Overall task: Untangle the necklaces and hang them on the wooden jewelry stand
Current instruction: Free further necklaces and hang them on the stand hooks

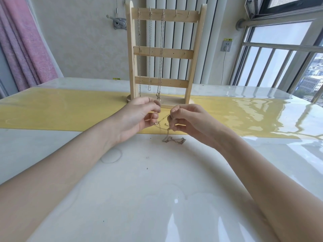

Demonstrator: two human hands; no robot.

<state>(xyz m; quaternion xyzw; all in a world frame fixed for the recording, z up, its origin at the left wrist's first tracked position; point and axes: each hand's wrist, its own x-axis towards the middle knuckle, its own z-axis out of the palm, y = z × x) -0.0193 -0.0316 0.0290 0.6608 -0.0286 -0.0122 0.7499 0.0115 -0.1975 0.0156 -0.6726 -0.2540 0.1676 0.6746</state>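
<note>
Left grip (139, 117) and right grip (185, 121) both pinch a tangled necklace (163, 122) stretched between them, its tail (174, 140) lying on the bench (139, 180) below.

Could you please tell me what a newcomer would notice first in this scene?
Probably the two bare hands at centre, left hand and right hand, each pinching a thin tangled gold chain whose end trails onto the glossy white table. Behind them stands a pale wooden jewelry stand with three silver chains already hanging.
</note>
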